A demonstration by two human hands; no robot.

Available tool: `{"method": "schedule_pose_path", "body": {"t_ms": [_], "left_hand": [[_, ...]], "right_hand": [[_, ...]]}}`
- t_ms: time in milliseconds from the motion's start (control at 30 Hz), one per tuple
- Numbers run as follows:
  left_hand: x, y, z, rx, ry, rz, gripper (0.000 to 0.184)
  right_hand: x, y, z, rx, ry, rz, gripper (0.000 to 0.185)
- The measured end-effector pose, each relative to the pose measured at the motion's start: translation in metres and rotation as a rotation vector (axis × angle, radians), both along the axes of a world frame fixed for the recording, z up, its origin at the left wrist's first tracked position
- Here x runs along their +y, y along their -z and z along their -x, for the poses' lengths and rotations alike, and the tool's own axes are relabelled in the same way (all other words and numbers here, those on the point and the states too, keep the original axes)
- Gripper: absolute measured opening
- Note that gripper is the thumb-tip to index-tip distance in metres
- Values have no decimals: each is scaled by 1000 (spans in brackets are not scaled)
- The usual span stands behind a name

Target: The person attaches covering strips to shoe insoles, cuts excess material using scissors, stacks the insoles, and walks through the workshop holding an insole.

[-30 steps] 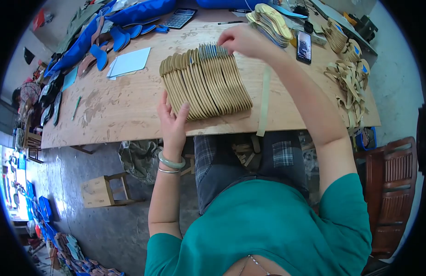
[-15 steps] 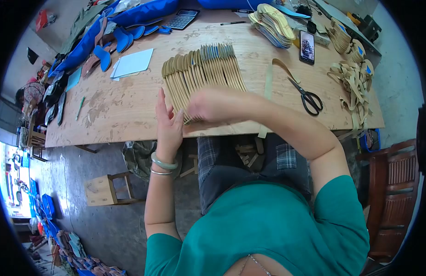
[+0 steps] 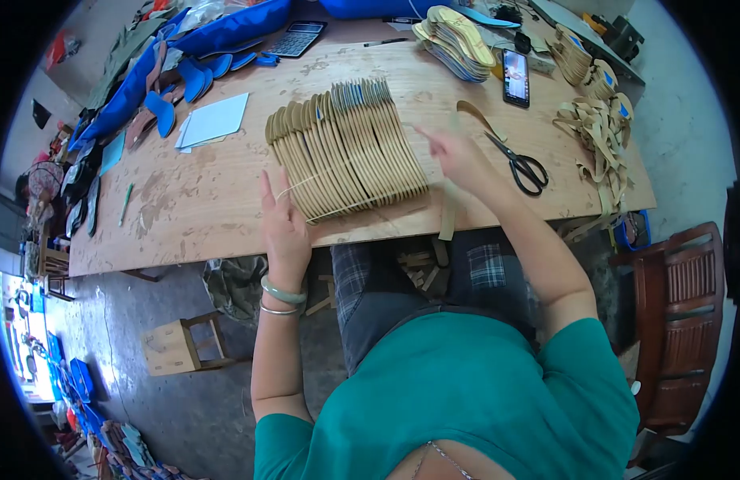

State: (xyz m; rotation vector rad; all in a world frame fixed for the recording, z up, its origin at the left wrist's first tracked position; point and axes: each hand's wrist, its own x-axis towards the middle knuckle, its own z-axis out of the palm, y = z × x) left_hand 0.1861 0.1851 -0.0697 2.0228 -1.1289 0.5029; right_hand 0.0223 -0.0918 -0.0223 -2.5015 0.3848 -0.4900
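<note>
A long row of tan insoles (image 3: 346, 156), packed side by side on edge, stands near the table's front edge. A thin pale band (image 3: 370, 202) runs along the row's near side, and another strand crosses its top toward my left fingers. My left hand (image 3: 286, 228) is at the row's left end, fingers stretched and apart, with the strand beside them. Just off the right end, my right hand (image 3: 464, 160) is raised with a finger pointing left. Motion smears its fingers, so whether they hold the band is unclear.
Black-handled scissors (image 3: 526, 168), a tan strip (image 3: 448, 212) and a phone (image 3: 515, 78) lie to the right. Behind are an insole stack (image 3: 454, 44) and a calculator (image 3: 298, 38). Pale sheets (image 3: 214, 122) and blue insoles (image 3: 160, 112) are at left; tangled strips (image 3: 602, 136) hang at far right.
My right hand has moved from the row's near left part to beyond its right end, uncovering the insoles and the pale band. My left hand stays at the left end.
</note>
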Motion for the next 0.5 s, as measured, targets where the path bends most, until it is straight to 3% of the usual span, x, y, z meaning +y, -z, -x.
{"method": "schedule_pose_path", "body": {"t_ms": [33,133,300,400,500], "left_hand": [[-1,2,2,5,5,4,57],[-1,-4,13,871,37,372,53],[8,11,-22,964,251,57,39],[1,-13,-19,3,15,-430,34],[-7,1,-25,-105,-22,-544,31]], "right_hand": [[2,13,16,47,36,1,47],[13,31,38,31,34,193,48],[0,51,32,102,-56,375,47],[-12,47,17,92,-69,365,41],[-21,47,-6,219,-119,386,33]]}}
